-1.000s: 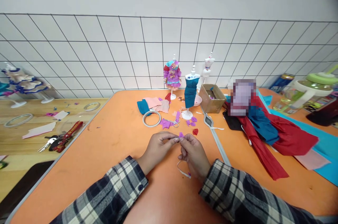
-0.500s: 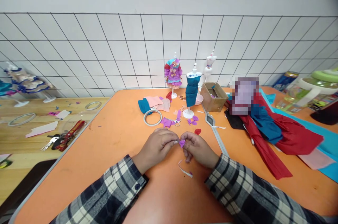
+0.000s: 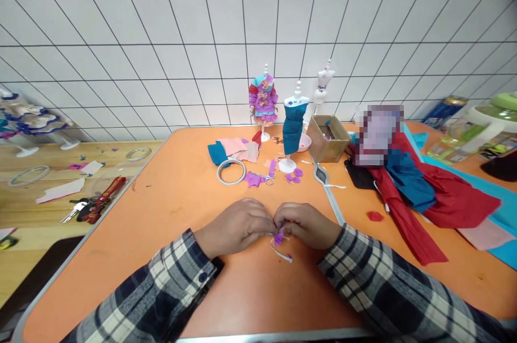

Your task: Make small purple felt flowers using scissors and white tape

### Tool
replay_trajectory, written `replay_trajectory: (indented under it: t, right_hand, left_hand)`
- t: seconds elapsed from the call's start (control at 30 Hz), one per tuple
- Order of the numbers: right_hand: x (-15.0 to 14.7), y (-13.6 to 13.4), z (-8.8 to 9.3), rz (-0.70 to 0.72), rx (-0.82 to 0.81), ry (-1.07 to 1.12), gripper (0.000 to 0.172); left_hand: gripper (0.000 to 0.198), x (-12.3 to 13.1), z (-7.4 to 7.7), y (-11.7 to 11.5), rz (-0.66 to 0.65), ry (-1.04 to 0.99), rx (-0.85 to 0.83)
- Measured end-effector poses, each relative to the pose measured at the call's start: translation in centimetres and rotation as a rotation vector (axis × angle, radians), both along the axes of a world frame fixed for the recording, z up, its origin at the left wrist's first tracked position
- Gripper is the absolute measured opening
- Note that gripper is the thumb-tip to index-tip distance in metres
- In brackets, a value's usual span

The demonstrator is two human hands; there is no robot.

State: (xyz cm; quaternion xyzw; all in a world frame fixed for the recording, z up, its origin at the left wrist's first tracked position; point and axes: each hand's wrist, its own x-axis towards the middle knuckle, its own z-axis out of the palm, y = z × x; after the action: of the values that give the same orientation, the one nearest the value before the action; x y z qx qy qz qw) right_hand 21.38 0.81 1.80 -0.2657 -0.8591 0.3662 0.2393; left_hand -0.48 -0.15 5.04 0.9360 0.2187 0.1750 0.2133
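Observation:
My left hand (image 3: 238,225) and my right hand (image 3: 305,223) meet low over the orange table (image 3: 177,208), fingers pinched together on a small purple paper piece (image 3: 278,237). A thin white strip (image 3: 283,254) lies on the table just below the hands. Both sleeves are dark plaid. Beyond the hands stands a small mannequin in a teal dress (image 3: 293,128), with purple scraps (image 3: 253,179), small scissors (image 3: 267,176) and a white tape ring (image 3: 231,171) around its base.
A mannequin in a purple dress (image 3: 263,103), a bare white mannequin (image 3: 322,90) and a small cardboard box (image 3: 328,138) stand at the back. Red and teal fabric (image 3: 424,197) lies right, with a red scrap (image 3: 375,216). Keys (image 3: 86,208) lie on the wooden table to the left.
Both hands have moved down and closer to me, lowering the purple piece to just above the table. The view has tilted down a little.

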Motion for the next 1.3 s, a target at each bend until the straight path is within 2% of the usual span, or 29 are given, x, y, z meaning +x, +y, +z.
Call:
replay_trajectory:
  t: [0.1, 0.23, 0.4, 0.5, 0.7, 0.93, 1.07, 1.13, 1.23, 1.3]
  right_hand:
    - [0.1, -0.1, -0.1, -0.023, 0.102, -0.1, 0.018]
    - [0.2, -0.4, -0.3, -0.085, 0.364, -0.264, 0.016]
    - [0.2, -0.7, 0.1, -0.118, 0.655, -0.399, 0.019]
    - [-0.1, -0.7, 0.7, -0.133, 0.709, -0.461, 0.017]
    - [-0.4, -0.6, 1.2, -0.177, 0.671, -0.502, 0.014]
    - [-0.8, -1.1, 0.4, -0.311, 0.715, -0.458, 0.01]
    - [-1.1, -1.5, 0.0, -0.393, 0.826, -0.409, 0.013]
    - [-1.1, -1.7, 0.1, -0.417, 0.884, -0.362, 0.015]
    - [-0.8, -1.9, 0.2, -0.439, 0.93, -0.287, 0.019]
    - [-0.5, -1.8, 0.3, -0.493, 0.875, -0.184, 0.022]
  left_hand:
    - [0.036, 0.3, 0.3, -0.4, -0.001, 0.068, 0.119]
    - [0.032, 0.6, 0.1, -0.6, 0.055, 0.131, 0.228]
    - [0.025, 1.0, -1.1, -0.5, 0.178, 0.147, 0.238]
    - [0.023, 1.5, -1.7, -0.7, 0.274, 0.141, 0.19]
    - [0.017, 2.4, -2.6, -0.9, 0.438, 0.087, 0.068]
    - [0.015, 2.7, -2.9, -0.5, 0.664, -0.108, -0.27]
    - [0.011, 3.1, -3.1, -0.3, 0.779, -0.335, -0.624]
    - [0.011, 3.3, -3.3, -0.4, 0.771, -0.556, -0.876]
    - [0.015, 3.2, -3.5, -0.6, 0.661, -0.937, -1.277]
    - [0.017, 3.0, -3.4, -0.6, 0.627, -1.099, -1.406]
